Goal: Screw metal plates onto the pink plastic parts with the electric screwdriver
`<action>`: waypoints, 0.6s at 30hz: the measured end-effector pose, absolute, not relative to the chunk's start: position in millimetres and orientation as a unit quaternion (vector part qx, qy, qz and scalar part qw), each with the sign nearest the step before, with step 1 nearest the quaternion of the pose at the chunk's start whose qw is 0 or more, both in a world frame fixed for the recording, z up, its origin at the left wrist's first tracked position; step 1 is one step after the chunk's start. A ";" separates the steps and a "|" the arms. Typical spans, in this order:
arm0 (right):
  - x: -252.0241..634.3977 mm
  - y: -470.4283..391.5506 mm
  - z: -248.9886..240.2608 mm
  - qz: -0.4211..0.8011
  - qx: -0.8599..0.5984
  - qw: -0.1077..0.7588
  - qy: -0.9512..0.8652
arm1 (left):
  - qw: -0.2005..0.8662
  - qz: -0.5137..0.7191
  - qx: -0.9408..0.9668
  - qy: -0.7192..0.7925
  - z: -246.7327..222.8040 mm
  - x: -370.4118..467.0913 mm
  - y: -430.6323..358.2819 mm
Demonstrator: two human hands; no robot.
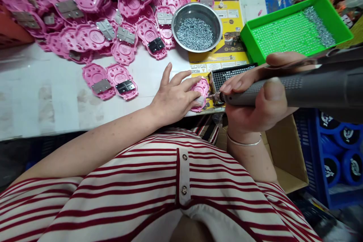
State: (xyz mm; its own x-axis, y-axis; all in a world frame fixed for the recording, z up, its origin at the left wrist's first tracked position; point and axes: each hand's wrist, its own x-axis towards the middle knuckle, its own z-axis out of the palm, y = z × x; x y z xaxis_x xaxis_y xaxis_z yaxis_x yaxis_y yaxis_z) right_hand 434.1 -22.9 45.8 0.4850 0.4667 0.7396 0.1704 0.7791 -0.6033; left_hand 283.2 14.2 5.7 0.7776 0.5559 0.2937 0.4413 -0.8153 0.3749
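A round metal bowl (217,26) holds silver screws (195,34). The half-spread left hand (172,100) holds a pink plastic plate (200,85); the right hand (253,115) grips a long grey screwdriver (300,87) sideways, tip left.

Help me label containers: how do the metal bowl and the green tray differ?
The metal bowl is round and shiny; the green tray is rectangular. Small silvery pieces cover the metal bowl's bottom; in the green tray they bunch toward the picture's right, leaving dotted floor showing. Both are open-topped and hold such pieces.
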 end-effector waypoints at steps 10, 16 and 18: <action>436.7 -20.4 38.9 0.084 -0.341 0.786 -0.508 | 0.155 0.203 0.926 0.277 3.1 284.2 12.3; 439.2 -21.6 29.2 0.082 -0.377 0.763 -0.519 | 0.148 0.204 0.928 0.274 2.0 284.0 12.5; 438.3 -23.0 29.2 0.083 -0.396 0.755 -0.516 | 0.144 0.208 0.928 0.273 0.3 284.1 12.7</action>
State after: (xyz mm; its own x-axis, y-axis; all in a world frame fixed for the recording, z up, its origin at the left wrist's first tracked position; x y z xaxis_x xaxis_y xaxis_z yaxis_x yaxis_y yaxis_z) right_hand 438.3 -23.0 29.2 0.4531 0.5340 0.7138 0.2830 0.6731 -0.6833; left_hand 284.1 12.7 0.3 0.7640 0.5672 0.3076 0.4472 -0.8091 0.3811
